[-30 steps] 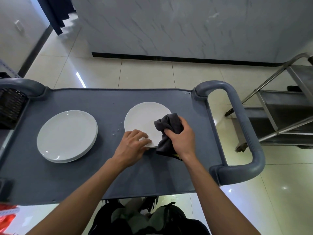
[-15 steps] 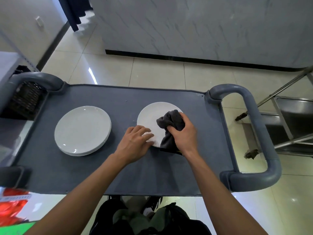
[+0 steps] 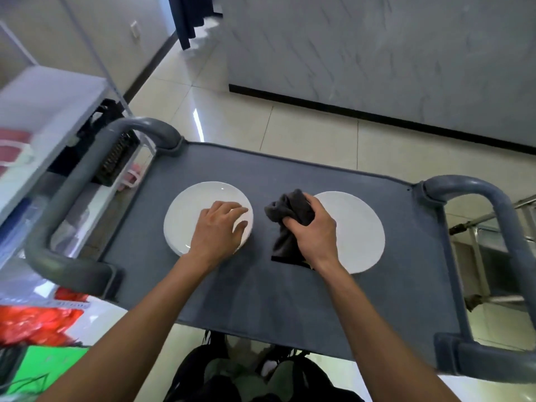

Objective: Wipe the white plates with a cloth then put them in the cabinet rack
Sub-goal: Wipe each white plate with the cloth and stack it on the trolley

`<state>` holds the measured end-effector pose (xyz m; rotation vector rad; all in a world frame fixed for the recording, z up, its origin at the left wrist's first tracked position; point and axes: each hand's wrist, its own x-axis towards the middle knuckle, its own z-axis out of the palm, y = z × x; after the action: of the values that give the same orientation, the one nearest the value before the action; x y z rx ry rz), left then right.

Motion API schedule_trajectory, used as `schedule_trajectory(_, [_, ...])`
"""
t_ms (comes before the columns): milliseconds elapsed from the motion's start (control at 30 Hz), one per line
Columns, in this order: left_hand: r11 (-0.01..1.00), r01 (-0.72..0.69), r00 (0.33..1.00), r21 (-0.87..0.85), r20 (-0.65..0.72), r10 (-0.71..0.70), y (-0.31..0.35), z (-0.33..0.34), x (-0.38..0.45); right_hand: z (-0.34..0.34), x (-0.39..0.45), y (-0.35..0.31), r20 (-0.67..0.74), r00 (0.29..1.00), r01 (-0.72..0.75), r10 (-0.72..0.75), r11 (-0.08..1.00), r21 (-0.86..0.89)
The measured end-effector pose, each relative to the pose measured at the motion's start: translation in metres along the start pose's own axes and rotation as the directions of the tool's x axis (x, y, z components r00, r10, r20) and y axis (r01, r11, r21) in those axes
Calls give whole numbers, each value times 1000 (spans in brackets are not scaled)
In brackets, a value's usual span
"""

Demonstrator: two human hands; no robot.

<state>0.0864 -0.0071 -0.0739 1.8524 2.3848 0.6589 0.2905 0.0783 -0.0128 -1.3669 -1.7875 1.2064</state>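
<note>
Two or more white plates form a stack (image 3: 185, 216) on the left of the grey cart top (image 3: 290, 300). My left hand (image 3: 217, 230) lies palm-down on this stack, fingertips reaching its right rim. A single white plate (image 3: 359, 230) lies flat to the right. My right hand (image 3: 314, 230) grips a bunched dark grey cloth (image 3: 287, 224) over the single plate's left edge, and the cloth hangs down onto the cart between the two plates.
Thick grey handles (image 3: 516, 256) rise at both ends of the cart. A white shelf unit (image 3: 43, 105) with a black basket (image 3: 116, 158) stands at the left. A steel rack (image 3: 493, 227) stands at the right. Red packaging (image 3: 34, 320) lies at the lower left.
My left hand left the single plate and moved left onto the plate stack. My right hand drew the cloth off the plate's middle to its left edge. The view swung left.
</note>
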Motion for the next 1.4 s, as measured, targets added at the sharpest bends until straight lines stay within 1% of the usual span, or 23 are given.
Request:
schedule_trajectory(100, [989,145,989,22,32,-145,-32,-12,-1,28,1,-13,39,999,10,-9,1000,-7])
schedule_trajectory(233, [946,324,944,10,60,-324,-70,-23,-5,60,3,-26,83,997,5,-4,1000,-13])
schedule_trajectory(400, [878,478,874,-7,106,-474,-101,-31,-9,88,4,-29,122,993,-1,2,1000,-5])
schedule_trajectory(567, [832,554,825,-37,158,-543,-111,-33,-9,107,3,-28,151,988,-16,18,1000,-15])
schedule_trajectory(667, [819,572,811,-45,181,-556,-113,-33,-7,116,4,-29,160,987,-12,19,999,-46])
schedule_trajectory(767, [795,599,794,-93,194,-576,-114,-31,-4,124,4,-31,161,987,-16,24,999,-48])
schedule_trajectory(933, [724,659,752,-202,190,-631,-117,-31,0,135,5,-29,167,985,-23,33,998,-59])
schedule_trajectory(1200, [623,747,664,-231,244,-707,-115,-36,10,142,6,-22,158,987,-18,31,996,-84])
schedule_trajectory(1400, [593,762,647,-260,265,-715,-113,-40,8,141,4,-20,157,987,-8,21,997,-81])
